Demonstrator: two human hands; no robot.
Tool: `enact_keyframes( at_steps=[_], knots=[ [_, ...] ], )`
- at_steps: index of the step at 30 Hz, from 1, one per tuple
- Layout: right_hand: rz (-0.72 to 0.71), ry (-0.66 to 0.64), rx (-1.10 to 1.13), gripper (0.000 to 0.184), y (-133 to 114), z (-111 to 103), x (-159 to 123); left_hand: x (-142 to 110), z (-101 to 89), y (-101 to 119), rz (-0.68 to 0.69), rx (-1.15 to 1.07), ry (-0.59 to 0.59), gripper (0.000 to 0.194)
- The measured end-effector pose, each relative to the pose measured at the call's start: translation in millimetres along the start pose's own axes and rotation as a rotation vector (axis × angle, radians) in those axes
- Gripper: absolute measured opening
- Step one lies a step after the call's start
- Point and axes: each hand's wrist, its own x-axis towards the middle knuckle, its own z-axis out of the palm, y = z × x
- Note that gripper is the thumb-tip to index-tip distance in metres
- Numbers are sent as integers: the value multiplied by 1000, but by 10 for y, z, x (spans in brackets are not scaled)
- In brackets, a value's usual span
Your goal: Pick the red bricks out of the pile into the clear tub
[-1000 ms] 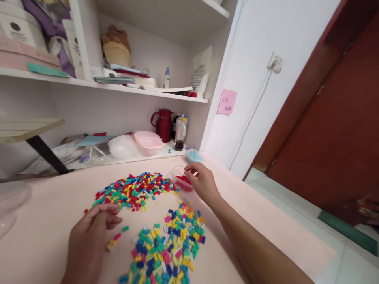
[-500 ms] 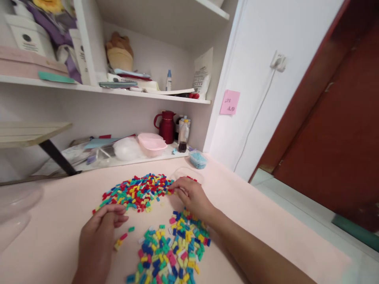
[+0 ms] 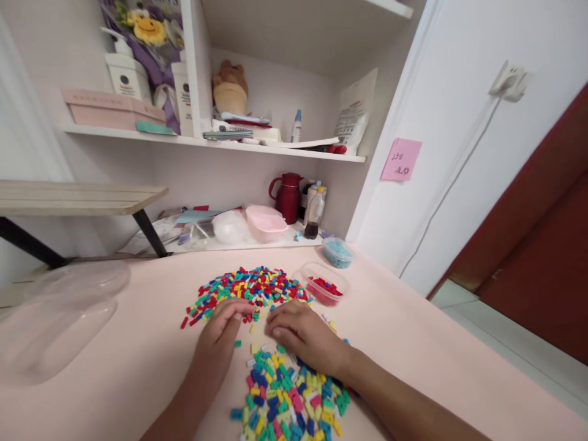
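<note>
Small coloured plastic bricks lie in two heaps on the pink tabletop. My left hand (image 3: 221, 327) is at the near edge of the far heap (image 3: 248, 285), fingers stretched to the right and thumb apart, with no brick visible in it. My right hand (image 3: 305, 334) is in the gap between that heap and the near heap (image 3: 294, 392). Its fingers are bent down and drawn together, and whatever lies under the fingertips is hidden. Behind it stands a clear tub (image 3: 325, 288) holding red bricks. A few stray bricks lie between my hands.
A lidded tub of light blue pieces (image 3: 337, 252) stands at the back right. Clear empty containers (image 3: 78, 324) lie at the left, near a small wooden stand (image 3: 82, 199). Against the back are a pink box (image 3: 265, 222), a red jug (image 3: 288, 197) and a bottle (image 3: 315, 214).
My right hand has moved from the far heap beside the red-brick tub back toward me. My left hand has come in closer to the far heap, its fingers straighter. The view has swung left.
</note>
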Motion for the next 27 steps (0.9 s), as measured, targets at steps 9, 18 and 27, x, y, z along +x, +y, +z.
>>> enact_keyframes(
  at_steps=[9, 18, 27],
  knots=[
    [-34, -183, -106, 54, -47, 4, -32, 9, -19, -96, 30, 55, 149, 23],
    [38, 32, 209, 28, -3, -52, 13, 4, -32, -161, -115, 34, 228, 22],
    [-13, -178, -35, 50, -39, -16, -32, -22, 3, -91, 5, 161, 61, 24]
  ],
)
